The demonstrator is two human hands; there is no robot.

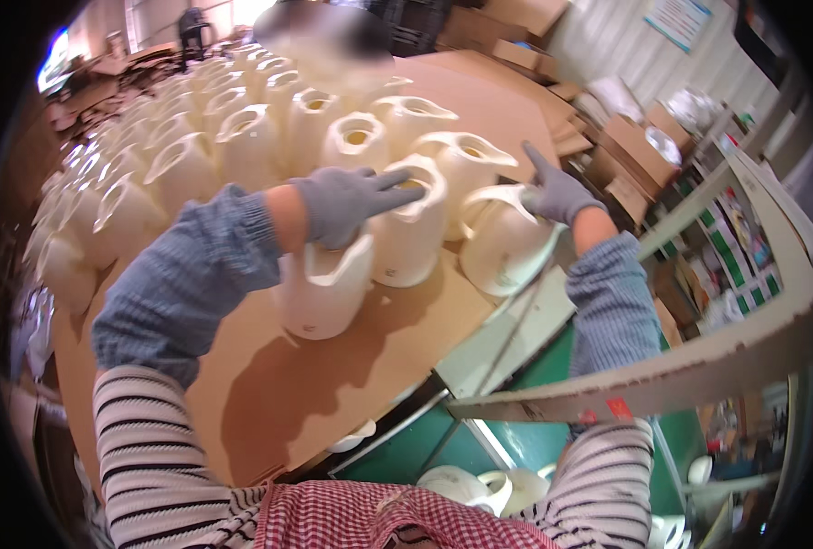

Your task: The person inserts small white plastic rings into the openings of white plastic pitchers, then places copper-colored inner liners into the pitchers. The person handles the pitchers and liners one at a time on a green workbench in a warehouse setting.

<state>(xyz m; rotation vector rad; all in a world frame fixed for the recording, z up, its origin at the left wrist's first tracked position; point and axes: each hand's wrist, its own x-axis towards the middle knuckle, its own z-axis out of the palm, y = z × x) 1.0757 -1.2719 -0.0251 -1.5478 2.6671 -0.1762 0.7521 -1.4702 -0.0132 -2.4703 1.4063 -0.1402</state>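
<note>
From my remote seat this reads as a factory floor or packing workshop. A long bench covered in brown cardboard sheets (333,384) carries dozens of identical cream-white plastic jug shells (269,119), set in rows running far back. Stacked cardboard cartons (631,151) line the wall on the right, and flattened boxes (507,55) are piled behind. A green-framed workstation (443,439) sits below the bench with more white shells (480,489) beneath. My wearer's knit work gloves (347,201) and sleeve covers (187,284) suit production-line work.
</note>
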